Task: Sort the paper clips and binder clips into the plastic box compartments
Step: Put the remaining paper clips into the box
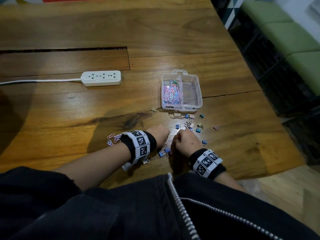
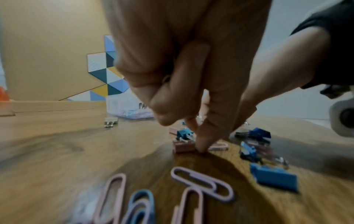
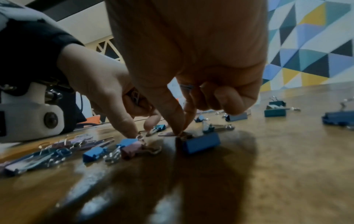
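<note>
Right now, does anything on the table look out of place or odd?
Only the unsorted clips: binder clips lie scattered on the table before the plastic box, whose right compartment looks empty. One olive binder clip sits apart, left of the box.

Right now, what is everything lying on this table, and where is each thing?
Plastic box: one, clear, two compartments, far centre-right of the table.
Paper clips in box: many, pastel mix, left compartment; the right compartment looks bare.
Loose binder clips: a dozen or so, blue, teal, pink and beige, scattered between box and hands.
Loose paper clips: several, pink and blue, near the left wrist.
Power strip: one, white, corded, left of the box.
Table: one, brown wood.
Left hand: fingertips down among the clips, some paper clips apparently curled inside it.
Right hand: pinching a paper clip off the table.
</note>
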Demonstrator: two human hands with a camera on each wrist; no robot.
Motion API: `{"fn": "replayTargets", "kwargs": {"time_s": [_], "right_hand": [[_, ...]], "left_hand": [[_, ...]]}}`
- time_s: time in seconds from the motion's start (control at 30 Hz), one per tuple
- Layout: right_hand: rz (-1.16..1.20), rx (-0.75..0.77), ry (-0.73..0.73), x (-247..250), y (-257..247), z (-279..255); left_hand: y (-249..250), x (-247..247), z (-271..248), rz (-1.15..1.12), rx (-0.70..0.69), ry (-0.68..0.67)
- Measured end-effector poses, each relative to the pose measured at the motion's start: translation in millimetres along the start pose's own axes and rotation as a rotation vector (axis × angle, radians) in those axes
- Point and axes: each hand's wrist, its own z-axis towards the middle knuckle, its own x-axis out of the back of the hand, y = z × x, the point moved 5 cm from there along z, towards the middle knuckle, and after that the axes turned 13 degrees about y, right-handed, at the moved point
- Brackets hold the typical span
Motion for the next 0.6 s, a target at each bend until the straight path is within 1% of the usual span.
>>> {"fn": "replayTargets", "kwargs": {"time_s": [0.1,0.2,0.27,0.33,0.47,0.53,0.6], "right_hand": [[0.100,-0.019,-0.018,-3.6,6.8,1.9],[0.229,-0.045,0.022,-2.8,14.7,3.9],[0.222,-0.020,0.031,-2.2,14.8,2.8],[0.157,0.022,0.025,-2.7,11.8,0.4],[0.090,0.088,0.008,-6.4,3.2,-0.1],[0.074,0.088,-0.022,-8.2,1.8,0.9],[0.112,0.055,-0.052,-8.7,2.4,2.4]], "left_hand": [[-5.4,5.2,3.2,-0.095,0.006,0.041],[-9.5,5.2,2.2,-0.146,-0.029,0.016],[-8.4,3.4,0.3,-0.083,-0.066,0.020],[-4.4,2.5,-1.8,-0.026,-0.079,0.025],[1.8,5.9,-4.0,0.029,-0.107,-0.015],[-5.7,9.4,-3.7,-0.092,-0.047,-0.034],[-21.9,14.4,-5.1,-0.367,0.102,-0.048]]}}
